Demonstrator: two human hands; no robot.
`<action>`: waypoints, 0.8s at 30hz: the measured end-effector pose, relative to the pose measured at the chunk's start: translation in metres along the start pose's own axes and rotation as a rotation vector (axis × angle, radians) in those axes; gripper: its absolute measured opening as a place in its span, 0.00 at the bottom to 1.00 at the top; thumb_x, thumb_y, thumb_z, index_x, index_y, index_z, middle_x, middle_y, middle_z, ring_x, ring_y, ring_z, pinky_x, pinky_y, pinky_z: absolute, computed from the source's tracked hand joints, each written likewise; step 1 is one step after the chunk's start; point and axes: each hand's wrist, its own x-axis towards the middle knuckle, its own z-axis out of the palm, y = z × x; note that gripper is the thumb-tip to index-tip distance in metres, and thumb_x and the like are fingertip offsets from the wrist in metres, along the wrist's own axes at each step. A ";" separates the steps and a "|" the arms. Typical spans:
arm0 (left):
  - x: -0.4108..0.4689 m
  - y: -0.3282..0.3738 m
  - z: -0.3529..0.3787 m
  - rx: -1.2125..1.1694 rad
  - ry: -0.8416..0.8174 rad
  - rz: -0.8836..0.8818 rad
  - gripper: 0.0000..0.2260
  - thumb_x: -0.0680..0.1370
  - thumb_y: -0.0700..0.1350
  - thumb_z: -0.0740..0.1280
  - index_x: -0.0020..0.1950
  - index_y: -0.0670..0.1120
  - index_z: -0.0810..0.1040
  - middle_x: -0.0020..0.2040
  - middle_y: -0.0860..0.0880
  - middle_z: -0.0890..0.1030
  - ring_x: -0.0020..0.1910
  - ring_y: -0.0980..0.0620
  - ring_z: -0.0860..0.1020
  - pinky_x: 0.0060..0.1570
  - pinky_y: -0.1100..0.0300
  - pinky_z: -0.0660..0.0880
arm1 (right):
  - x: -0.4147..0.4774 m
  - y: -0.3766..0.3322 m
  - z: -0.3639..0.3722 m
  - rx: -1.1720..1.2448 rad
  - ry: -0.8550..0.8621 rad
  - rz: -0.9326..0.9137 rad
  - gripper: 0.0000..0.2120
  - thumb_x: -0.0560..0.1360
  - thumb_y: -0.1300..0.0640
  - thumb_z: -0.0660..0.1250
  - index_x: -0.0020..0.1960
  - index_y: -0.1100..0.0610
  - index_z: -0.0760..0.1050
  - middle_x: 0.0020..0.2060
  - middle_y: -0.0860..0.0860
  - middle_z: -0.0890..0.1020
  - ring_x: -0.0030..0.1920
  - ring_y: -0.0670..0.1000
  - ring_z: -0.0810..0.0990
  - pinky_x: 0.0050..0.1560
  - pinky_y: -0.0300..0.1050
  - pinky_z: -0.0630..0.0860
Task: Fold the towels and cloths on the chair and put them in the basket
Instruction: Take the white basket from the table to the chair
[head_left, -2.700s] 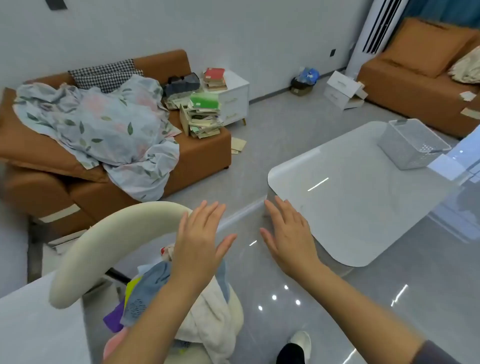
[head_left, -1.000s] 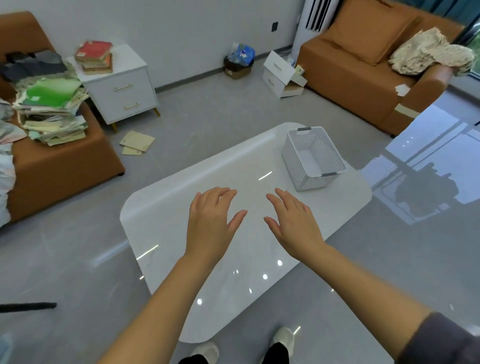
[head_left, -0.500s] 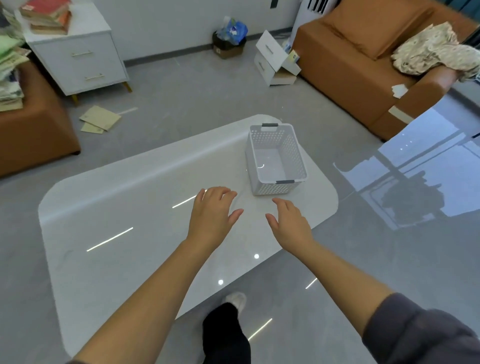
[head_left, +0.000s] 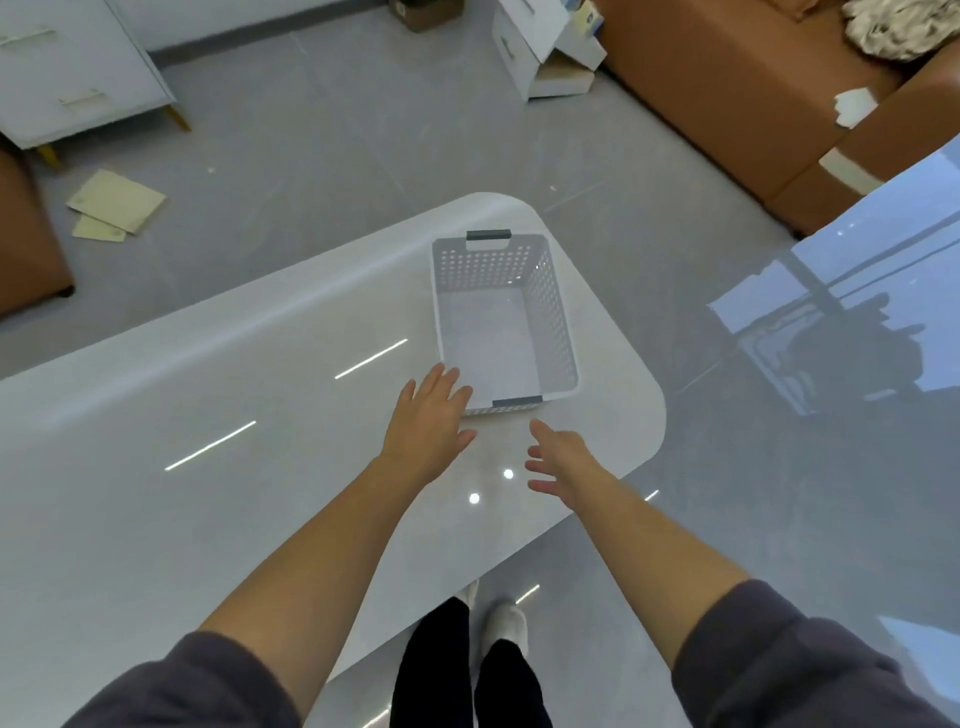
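So the white perforated plastic basket with grey handles (head_left: 553, 312) sits at the right end of the glossy white rounded tabletop (head_left: 234, 467), nothing in it. The towels, cloths and chair aren't in shot at all, so I'd say no folding is done yet and this bit is just about getting hold of the basket.

Both hands are out over the tabletop with a wide open grip, fingers spread, holding nothing. The left hand (head_left: 428, 421) has its fingertips at the basket's near left corner; can't tell if they actually touch the rim. The right hand (head_left: 563, 460) is just short of the near end, a bit to the right of the near grey handle.

My two cents: don't shove it. An empty plastic basket on a slick top like that probably skates away, and it's already close to the right edge. I'd clamp it from both long sides at once, or hook the near handle with one hand and steady a wall with the other, then lift rather than drag.

Around it: an orange-brown sofa (head_left: 727, 104) off past the far right corner with a crumpled beige cloth (head_left: 893, 26) on it, an open white box (head_left: 545, 52) and some tan cardboard sheets (head_left: 117, 205) on the grey floor, and a white drawer cabinet (head_left: 67, 78) far left. All well apart from the basket. The only real nuisance I see is the tabletop's near edge right at the person's legs when turning away with it.
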 end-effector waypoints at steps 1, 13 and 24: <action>0.011 0.001 0.004 0.049 -0.046 0.007 0.27 0.81 0.55 0.58 0.76 0.48 0.57 0.78 0.46 0.52 0.77 0.47 0.47 0.73 0.48 0.48 | 0.009 -0.005 0.000 0.065 -0.038 0.025 0.21 0.80 0.50 0.60 0.67 0.62 0.66 0.64 0.61 0.72 0.61 0.58 0.75 0.57 0.53 0.75; 0.046 0.017 0.056 0.201 -0.088 0.126 0.19 0.81 0.42 0.59 0.72 0.48 0.66 0.73 0.49 0.65 0.75 0.49 0.57 0.71 0.38 0.39 | 0.096 -0.024 0.021 0.414 -0.062 0.174 0.13 0.79 0.55 0.62 0.62 0.59 0.69 0.64 0.61 0.71 0.57 0.61 0.77 0.57 0.54 0.77; 0.049 0.009 0.057 -0.035 0.270 0.129 0.14 0.68 0.34 0.71 0.51 0.45 0.80 0.49 0.48 0.82 0.58 0.46 0.79 0.66 0.35 0.58 | 0.115 -0.027 0.003 0.436 0.050 0.081 0.12 0.76 0.71 0.54 0.58 0.68 0.69 0.42 0.64 0.77 0.35 0.59 0.81 0.28 0.48 0.80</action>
